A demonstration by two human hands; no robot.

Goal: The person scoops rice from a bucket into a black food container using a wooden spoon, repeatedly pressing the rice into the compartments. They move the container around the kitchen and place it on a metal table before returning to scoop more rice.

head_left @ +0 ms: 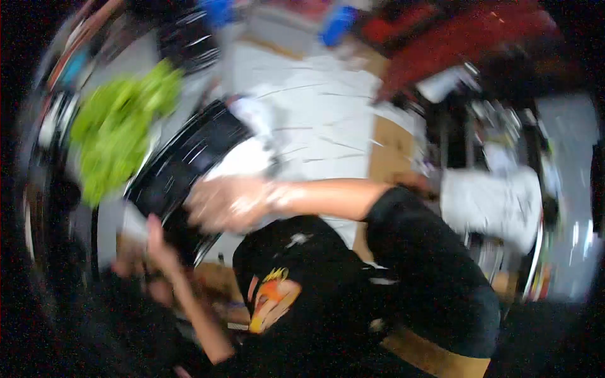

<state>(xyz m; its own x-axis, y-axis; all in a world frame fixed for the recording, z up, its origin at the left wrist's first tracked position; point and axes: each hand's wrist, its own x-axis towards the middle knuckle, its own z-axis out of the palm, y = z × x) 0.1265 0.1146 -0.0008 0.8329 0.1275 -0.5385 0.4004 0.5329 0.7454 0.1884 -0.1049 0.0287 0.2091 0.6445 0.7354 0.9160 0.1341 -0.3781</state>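
Everything is smeared by motion. My right hand (224,205) reaches across to the left, over the near edge of a black tray-like thing (183,157). Its wrist looks shiny; the fingers are too blurred to show whether they hold anything. Lower down, my left hand (162,249) is raised near the same black thing, beside a small pale piece (132,220); its grip cannot be made out. Just beyond my right hand lies a white thing (246,157), maybe a bag or cloth. A bright green leafy bunch (123,126) lies left of the black thing.
White tiled floor (315,120) stretches ahead, with brown cardboard (391,148) on it. On the right stands a rack or table with a white cloth-like cover (491,205). A dark red surface (466,47) fills the upper right. A blue object (337,25) stands at the back.
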